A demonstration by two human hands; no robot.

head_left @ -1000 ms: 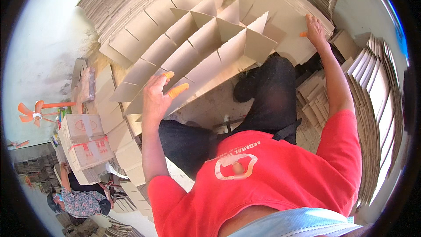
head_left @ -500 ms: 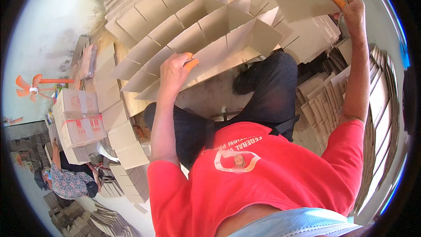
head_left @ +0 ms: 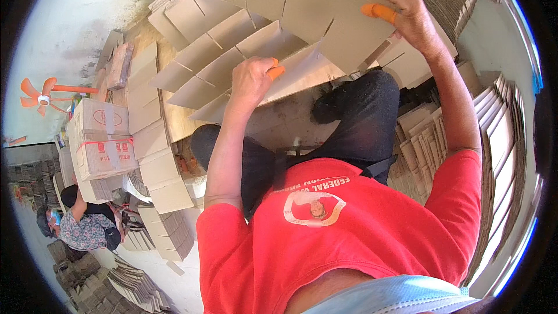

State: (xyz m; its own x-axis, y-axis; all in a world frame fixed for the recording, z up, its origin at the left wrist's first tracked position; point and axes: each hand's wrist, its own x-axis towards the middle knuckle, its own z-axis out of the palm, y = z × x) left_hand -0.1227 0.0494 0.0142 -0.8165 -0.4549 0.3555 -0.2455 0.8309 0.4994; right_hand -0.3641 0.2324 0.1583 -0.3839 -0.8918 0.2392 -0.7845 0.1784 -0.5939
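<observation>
strong light makes my red shirt point(head_left: 349, 247) glow and glares white off the cardboard stack point(head_left: 493, 125) at my right, while soft shadows sit between the upright dividers point(head_left: 215, 75). the fisheye bends edges toward a black rim, fringed blue at right.

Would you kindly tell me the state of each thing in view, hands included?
Left hand: pinching one of the cardboard strips.
Right hand: gripping the cardboard sheet.
Cardboard strips: standing on edge, slotted.
Cardboard sheet: raised, tilted, slotted.
Orange finger covers: worn on both hands.
Box: closed, taped.
Fan: turning or still, cannot tell.
</observation>
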